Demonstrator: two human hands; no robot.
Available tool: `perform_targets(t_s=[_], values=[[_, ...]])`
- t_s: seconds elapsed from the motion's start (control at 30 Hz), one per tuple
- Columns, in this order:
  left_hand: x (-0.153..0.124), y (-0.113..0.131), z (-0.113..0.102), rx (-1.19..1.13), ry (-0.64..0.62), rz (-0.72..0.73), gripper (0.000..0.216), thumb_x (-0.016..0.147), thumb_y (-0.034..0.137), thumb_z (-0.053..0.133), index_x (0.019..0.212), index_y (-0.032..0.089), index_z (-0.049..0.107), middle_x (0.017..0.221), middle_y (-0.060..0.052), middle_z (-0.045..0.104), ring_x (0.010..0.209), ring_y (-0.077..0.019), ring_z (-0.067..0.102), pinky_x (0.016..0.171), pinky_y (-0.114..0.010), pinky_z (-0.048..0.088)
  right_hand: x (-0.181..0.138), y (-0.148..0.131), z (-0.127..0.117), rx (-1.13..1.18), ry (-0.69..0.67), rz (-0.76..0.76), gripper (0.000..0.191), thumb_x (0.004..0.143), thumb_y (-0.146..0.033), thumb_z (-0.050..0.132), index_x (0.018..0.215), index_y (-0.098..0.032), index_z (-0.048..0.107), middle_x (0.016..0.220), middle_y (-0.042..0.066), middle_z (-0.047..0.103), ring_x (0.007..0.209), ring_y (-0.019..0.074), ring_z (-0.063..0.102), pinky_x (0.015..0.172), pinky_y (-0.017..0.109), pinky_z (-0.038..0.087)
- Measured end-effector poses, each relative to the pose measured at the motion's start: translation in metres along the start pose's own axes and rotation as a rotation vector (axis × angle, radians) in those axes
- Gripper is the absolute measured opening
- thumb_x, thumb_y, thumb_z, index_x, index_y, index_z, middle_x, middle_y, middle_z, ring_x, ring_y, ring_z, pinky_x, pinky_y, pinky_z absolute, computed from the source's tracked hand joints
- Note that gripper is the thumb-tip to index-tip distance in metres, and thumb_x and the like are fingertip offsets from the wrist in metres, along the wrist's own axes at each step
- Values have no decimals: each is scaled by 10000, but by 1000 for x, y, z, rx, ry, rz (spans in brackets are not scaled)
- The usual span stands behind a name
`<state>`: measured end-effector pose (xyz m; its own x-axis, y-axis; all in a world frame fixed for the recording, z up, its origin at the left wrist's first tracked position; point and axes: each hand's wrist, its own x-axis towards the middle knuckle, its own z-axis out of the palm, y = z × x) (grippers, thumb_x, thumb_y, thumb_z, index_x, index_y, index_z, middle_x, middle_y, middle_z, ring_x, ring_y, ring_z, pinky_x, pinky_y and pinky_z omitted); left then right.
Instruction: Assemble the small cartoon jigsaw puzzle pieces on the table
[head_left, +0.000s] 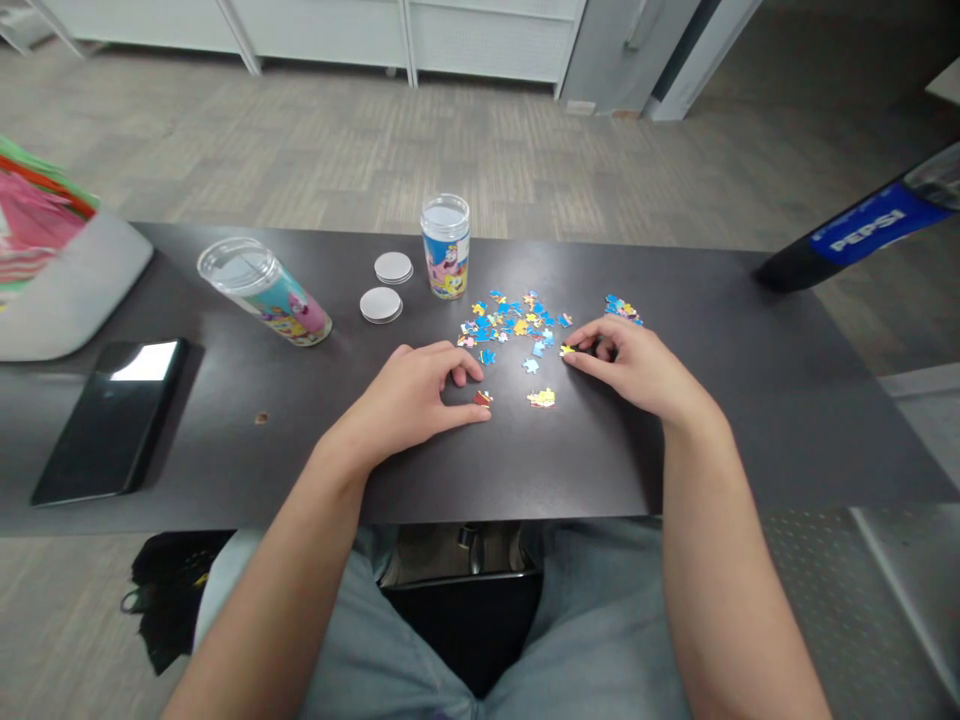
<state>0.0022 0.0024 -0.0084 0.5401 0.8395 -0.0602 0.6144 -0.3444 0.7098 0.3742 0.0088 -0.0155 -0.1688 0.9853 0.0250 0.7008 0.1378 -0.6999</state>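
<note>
My right hand [626, 362] pinches a small yellow puzzle piece [566, 351] between thumb and fingertips, just above or at the tabletop. A loose pile of mostly blue puzzle pieces [506, 322] lies beyond both hands. My left hand [427, 390] rests on the table with thumb and fingers apart; its thumb tip is at a red puzzle piece [483, 398], seemingly touching it. Between the hands lies a yellow cluster of pieces [541, 398], perhaps joined. A light blue piece [531, 366] sits alone above it. Another small heap of pieces [622, 309] is partly behind my right hand.
Two clear-topped cartoon canisters stand on the dark table [750, 400]: one canister [446, 250] at the back, another canister [270, 295] to the left. Near them lie two white lids [381, 304]. A black tablet [112, 420], a grey bin [90, 290] and a Pepsi bottle [862, 225] flank the workspace.
</note>
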Motion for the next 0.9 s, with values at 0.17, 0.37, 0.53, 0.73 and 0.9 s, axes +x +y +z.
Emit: perform_targets(t_s=[0.17, 0.37, 0.53, 0.73, 0.9], values=[[1, 0, -1, 20, -2, -1, 317, 991, 471, 1028, 1242, 322, 904, 1164, 2, 855, 940, -282, 778, 914, -457, 528, -4, -1, -4, 60, -57, 63, 240, 1037, -532, 944, 1053, -352, 786, 810, 24, 670, 708, 288, 581, 710, 479, 527], [-2, 2, -2, 17, 37, 86, 262, 1035, 459, 974, 1224, 296, 894, 1125, -15, 877, 880, -283, 781, 845, -434, 522, -4, -6, 0, 273, -85, -9, 310, 1020, -501, 1034, 1046, -316, 788, 863, 32, 768, 766, 267, 649, 718, 445, 512], [0, -1, -1, -61, 111, 138, 287, 1006, 453, 989, 1208, 264, 912, 1071, -29, 851, 850, -261, 732, 793, -419, 534, -8, -28, 3, 393, -89, -14, 388, 983, -571, 1076, 1080, -302, 814, 1000, 41, 848, 901, 271, 758, 848, 421, 614], [5, 15, 16, -172, 246, 333, 332, 1060, 431, 1035, 1317, 282, 885, 1115, -17, 829, 826, -211, 689, 841, -411, 612, -10, -60, 13, 478, -161, -35, 571, 926, -735, 1147, 1088, -281, 841, 927, 22, 828, 870, 253, 757, 811, 397, 617], [6, 26, 24, -131, 292, 349, 215, 1093, 341, 949, 1292, 313, 873, 1226, -30, 886, 815, -194, 730, 917, -402, 658, -10, -70, 22, 500, -195, -64, 583, 961, -777, 1113, 1104, -279, 845, 883, 10, 798, 829, 238, 742, 789, 391, 602]])
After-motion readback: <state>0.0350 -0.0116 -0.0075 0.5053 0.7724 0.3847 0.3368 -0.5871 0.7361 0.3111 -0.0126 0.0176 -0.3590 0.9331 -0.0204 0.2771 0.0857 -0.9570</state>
